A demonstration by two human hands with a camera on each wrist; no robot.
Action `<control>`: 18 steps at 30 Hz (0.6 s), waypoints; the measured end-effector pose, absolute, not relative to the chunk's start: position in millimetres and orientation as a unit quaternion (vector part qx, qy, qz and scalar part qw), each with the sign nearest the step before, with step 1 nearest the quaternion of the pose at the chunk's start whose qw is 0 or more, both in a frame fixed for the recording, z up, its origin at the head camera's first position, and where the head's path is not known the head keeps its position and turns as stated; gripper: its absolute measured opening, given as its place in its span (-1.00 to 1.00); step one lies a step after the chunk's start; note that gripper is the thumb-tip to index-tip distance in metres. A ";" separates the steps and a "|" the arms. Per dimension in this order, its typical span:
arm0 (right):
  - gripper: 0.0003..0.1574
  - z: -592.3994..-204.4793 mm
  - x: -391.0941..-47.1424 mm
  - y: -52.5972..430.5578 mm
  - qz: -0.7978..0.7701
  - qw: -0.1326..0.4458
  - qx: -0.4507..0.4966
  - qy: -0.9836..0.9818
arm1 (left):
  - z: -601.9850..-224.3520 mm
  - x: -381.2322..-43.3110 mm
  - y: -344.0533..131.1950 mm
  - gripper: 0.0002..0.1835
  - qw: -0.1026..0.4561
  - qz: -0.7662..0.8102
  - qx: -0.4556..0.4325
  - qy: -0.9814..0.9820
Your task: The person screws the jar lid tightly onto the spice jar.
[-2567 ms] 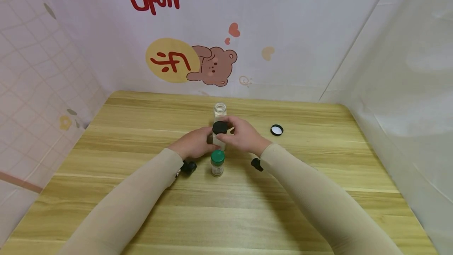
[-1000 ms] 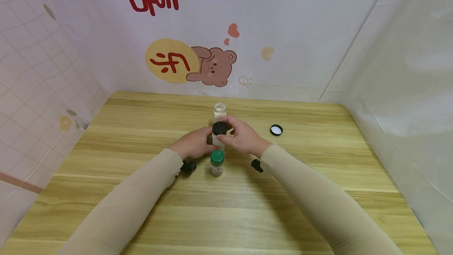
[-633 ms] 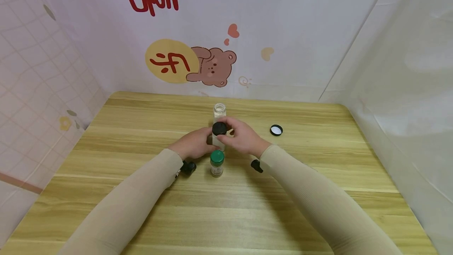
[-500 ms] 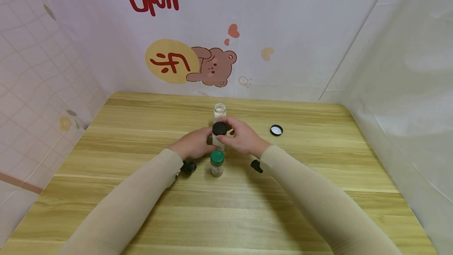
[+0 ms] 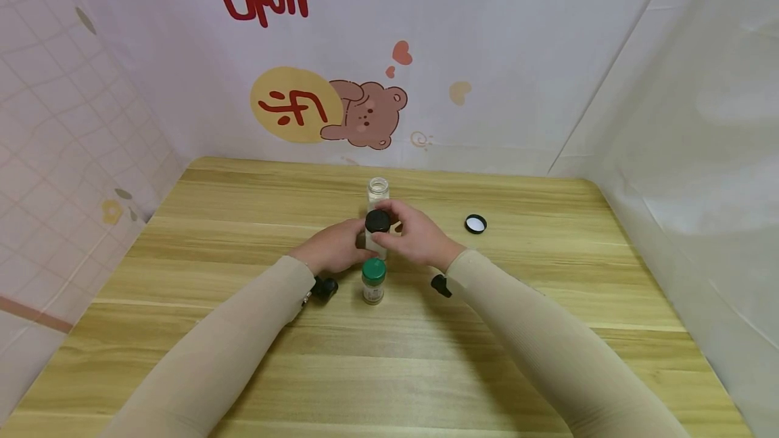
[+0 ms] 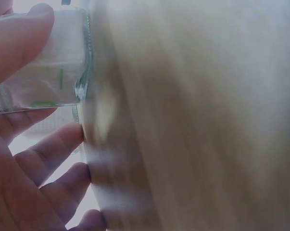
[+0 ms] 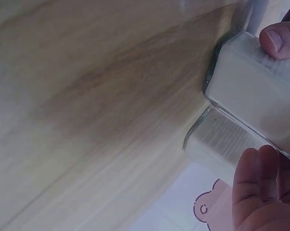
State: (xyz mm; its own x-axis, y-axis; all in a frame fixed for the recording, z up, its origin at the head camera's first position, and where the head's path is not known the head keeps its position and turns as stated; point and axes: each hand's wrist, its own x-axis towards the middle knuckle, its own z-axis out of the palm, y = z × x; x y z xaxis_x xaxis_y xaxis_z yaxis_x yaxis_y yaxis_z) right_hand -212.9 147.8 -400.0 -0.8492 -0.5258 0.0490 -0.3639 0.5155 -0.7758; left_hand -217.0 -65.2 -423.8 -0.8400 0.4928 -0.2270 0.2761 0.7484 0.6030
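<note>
A glass jar [image 5: 376, 246] of white powder with a black lid [image 5: 378, 220] stands upright at mid-table. My left hand [image 5: 335, 246] grips its body from the left; in the left wrist view the thumb [image 6: 19, 43] lies across the glass. From the right, my right hand [image 5: 417, 234] holds the same jar near the top, thumb at the lid's lower edge, fingers on the far side. Right behind stands a second jar [image 5: 378, 189], uncapped, its glass neck showing. Nearer the person is a small spice jar [image 5: 374, 282] with a green lid.
A loose black lid [image 5: 475, 224] lies white inside up on the wooden table [image 5: 548, 289], to the right of the jars. Printed cloth [image 5: 487, 53] hangs behind the table and along both sides. Dark wrist cameras sit under both sleeves.
</note>
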 end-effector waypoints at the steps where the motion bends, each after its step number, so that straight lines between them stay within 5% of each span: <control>1: -0.36 -400.0 -212.8 147.8 -0.420 0.096 -0.259 0.864 | -423.8 -216.9 -65.2 -0.37 0.190 0.285 0.211 0.916; 7: -0.53 -399.7 -212.0 147.8 -0.423 0.093 -0.270 0.860 | -424.3 -217.0 -65.5 -0.39 0.190 0.287 0.211 0.915; 14: -0.34 -400.2 -210.8 147.4 -0.417 0.091 -0.264 0.865 | -426.2 -217.1 -65.3 -0.35 0.189 0.287 0.208 0.916; 18: -0.42 -401.0 -210.9 146.9 -0.419 0.090 -0.272 0.862 | -427.0 -217.0 -65.8 -0.36 0.188 0.286 0.208 0.916</control>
State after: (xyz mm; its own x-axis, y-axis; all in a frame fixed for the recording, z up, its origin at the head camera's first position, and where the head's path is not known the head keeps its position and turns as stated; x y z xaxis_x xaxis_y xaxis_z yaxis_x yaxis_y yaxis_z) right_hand -210.9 146.9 -401.0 -0.8364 -0.5433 0.0730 -0.3928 0.5011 -0.7711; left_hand -217.0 -65.8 -427.0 -0.8429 0.4887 -0.2251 0.2743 0.7502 0.6017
